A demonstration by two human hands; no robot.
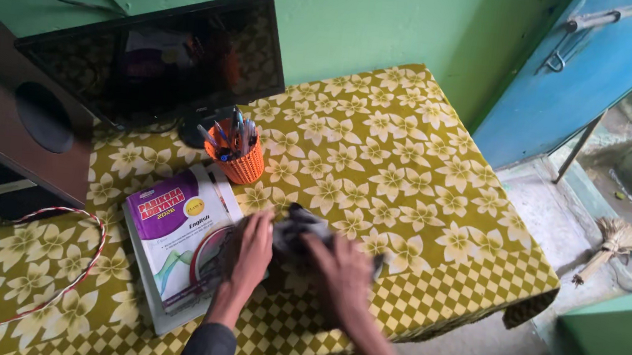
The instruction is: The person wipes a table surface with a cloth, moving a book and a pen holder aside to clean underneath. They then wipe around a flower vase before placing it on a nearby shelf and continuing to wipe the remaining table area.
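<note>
I observed both hands low over the near part of the surface, which was covered with a yellow-green cloth printed with pale flowers and a checked border. The left hand lay with its fingers spread, resting partly on the edge of a stack of books and reaching toward a dark grey cloth. The right hand was blurred; it met the same cloth from the other side, its fingers curled toward the fabric. I judged both hands to be in contact with the cloth, but the blur kept me from telling whether either was clenched on it or merely pressing it down.

The dark grey cloth sat bunched on the surface between the two hands, just right of the books and in front of the pen holder. A further dark scrap showed just beyond the right hand, and I could not tell whether it belonged to the same cloth.

The top book had a purple and white cover. The orange pen holder stood upright behind the books, full of pens, just beside the base of a dark flat monitor. A brown speaker box stood at the far left. A red and white twisted cable looped across the left part of the surface. A blue door stood open at the right, with a small broom lying on the floor beyond it.
</note>
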